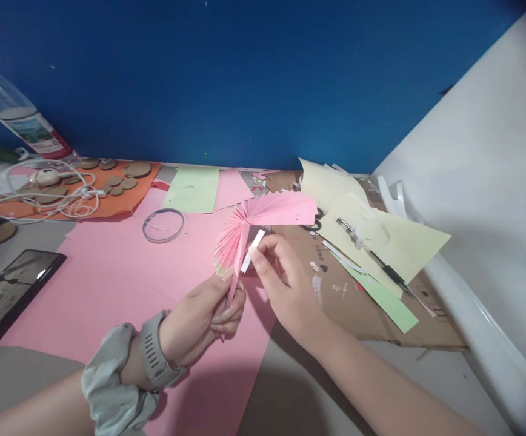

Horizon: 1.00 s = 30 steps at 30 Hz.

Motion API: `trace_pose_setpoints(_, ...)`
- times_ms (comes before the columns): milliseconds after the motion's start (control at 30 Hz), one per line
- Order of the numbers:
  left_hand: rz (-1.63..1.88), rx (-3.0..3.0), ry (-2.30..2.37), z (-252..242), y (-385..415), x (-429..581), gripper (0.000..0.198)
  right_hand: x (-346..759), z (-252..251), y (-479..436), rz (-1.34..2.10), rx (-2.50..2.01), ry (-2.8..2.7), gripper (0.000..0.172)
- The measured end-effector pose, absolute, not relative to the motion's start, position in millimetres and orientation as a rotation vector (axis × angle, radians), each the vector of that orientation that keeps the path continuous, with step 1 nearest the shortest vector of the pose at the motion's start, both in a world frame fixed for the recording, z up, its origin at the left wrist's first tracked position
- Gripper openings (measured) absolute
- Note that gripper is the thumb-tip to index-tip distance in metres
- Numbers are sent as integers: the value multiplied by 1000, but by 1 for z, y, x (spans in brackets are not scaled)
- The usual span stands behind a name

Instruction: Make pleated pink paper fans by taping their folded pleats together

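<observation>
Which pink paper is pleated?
The pink fan pinched in the left hand, beside the white strip in the right hand; the large pink sheet beneath lies flat.

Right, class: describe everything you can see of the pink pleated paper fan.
The pink pleated paper fan is thin paper folded into narrow accordion pleats, spread partly open, with one broader flat flap reaching right. Its gathered lower end is pinched by the fingers of the left hand, held up above the large pink paper sheet. The right hand holds a small white paper strip against its pleats.
</observation>
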<state>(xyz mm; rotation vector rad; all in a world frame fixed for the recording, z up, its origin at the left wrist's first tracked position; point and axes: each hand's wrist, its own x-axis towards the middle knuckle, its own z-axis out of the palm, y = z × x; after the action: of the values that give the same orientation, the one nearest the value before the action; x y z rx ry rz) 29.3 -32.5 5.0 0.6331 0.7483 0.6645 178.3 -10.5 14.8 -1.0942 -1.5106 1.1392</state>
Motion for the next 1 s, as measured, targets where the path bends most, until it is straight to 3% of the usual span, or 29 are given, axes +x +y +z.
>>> trace_pose_setpoints(1000, 587, 333, 480, 9, -30, 23, 37, 174, 22, -21, 1048, -1035, -1467, 8)
